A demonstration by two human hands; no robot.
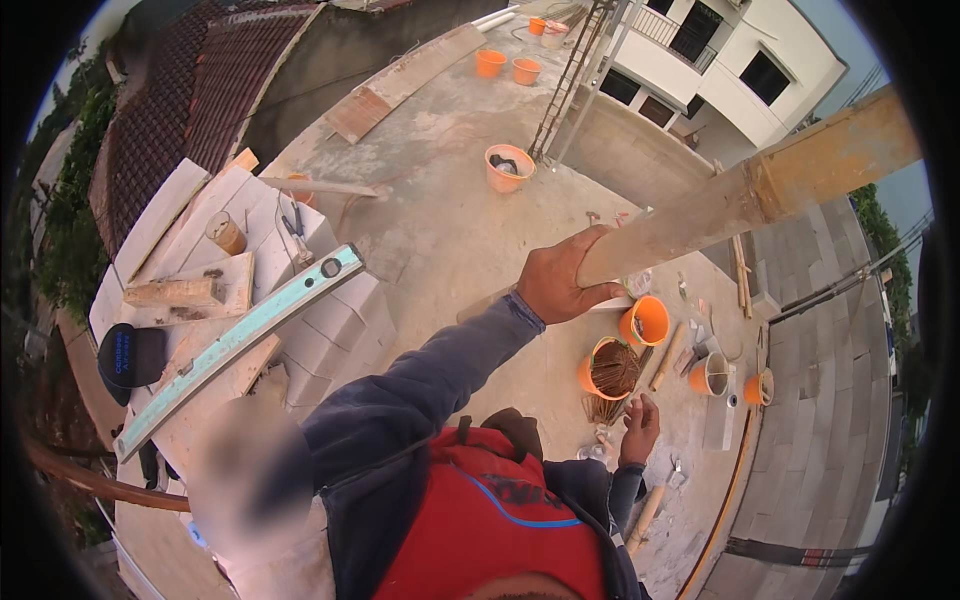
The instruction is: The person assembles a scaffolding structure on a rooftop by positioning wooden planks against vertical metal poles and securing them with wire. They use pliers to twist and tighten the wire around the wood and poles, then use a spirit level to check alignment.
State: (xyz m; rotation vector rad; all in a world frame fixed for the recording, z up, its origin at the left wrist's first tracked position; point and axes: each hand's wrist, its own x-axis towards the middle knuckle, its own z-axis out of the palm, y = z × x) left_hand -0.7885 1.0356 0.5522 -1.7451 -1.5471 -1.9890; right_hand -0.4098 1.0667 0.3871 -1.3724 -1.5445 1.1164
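Observation:
My left hand (562, 278) is closed around the lower end of a thick bamboo pole (740, 195), which slants up to the right and out of view. The thumb lies under the pole, and part of the grip is hidden behind it. Lower and to the right, my right hand (640, 430) is raised with fingers loosely bent and apart, nothing visible in them. Just beyond it stands an orange bucket (588, 374) holding a bundle of thin brown rods or wires (614, 369). Another orange bucket (648, 320) is tipped beside it.
On the left, white blocks (345, 325) carry a teal spirit level (240, 345), wood pieces (175, 292) and a dark cap (131, 362). A blurred shape (250, 465) is at lower left. More buckets (509, 168) stand ahead; a grey block wall (810, 400) runs along the right.

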